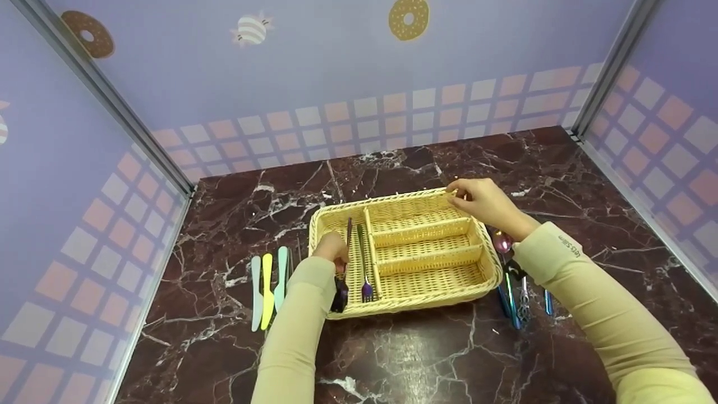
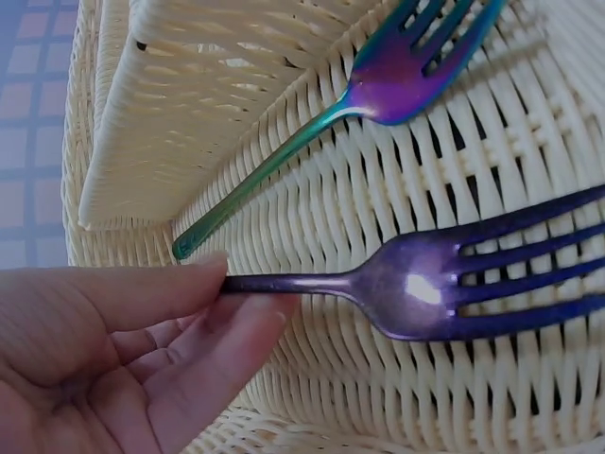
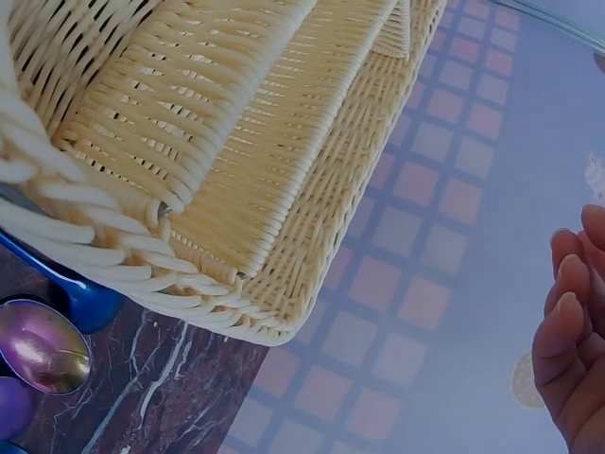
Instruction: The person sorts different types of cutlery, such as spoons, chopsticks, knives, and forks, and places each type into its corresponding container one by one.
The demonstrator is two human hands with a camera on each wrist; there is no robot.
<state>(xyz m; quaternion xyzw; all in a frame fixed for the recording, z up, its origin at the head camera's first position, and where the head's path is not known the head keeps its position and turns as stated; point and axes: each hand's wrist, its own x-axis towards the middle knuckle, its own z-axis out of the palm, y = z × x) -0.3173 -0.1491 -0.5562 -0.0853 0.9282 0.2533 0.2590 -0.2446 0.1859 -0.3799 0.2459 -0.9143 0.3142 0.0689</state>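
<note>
My left hand [image 1: 332, 248] reaches into the left compartment of a cream wicker basket [image 1: 426, 302]. Thumb and fingers pinch the handle of a purple fork [image 2: 416, 288], whose tines lie over the woven floor in the left wrist view. Beside it, a green-and-purple fork [image 2: 392, 90] rests near the compartment divider. My right hand [image 1: 487, 203] is by the basket's far right corner, overlapping the rim in the head view. In the right wrist view its loosely bent fingers [image 3: 558, 350] hold nothing and stand apart from the rim.
Left of the basket lie pale blue [image 1: 256, 294], yellow [image 1: 267, 292] and mint [image 1: 280, 278] spreaders. To its right are a shiny pink-purple spoon [image 3: 43, 345], a small whisk [image 1: 524, 303] and several other metallic utensils. Patterned wall panels [image 1: 336, 62] enclose the marble-look table [image 1: 409, 359].
</note>
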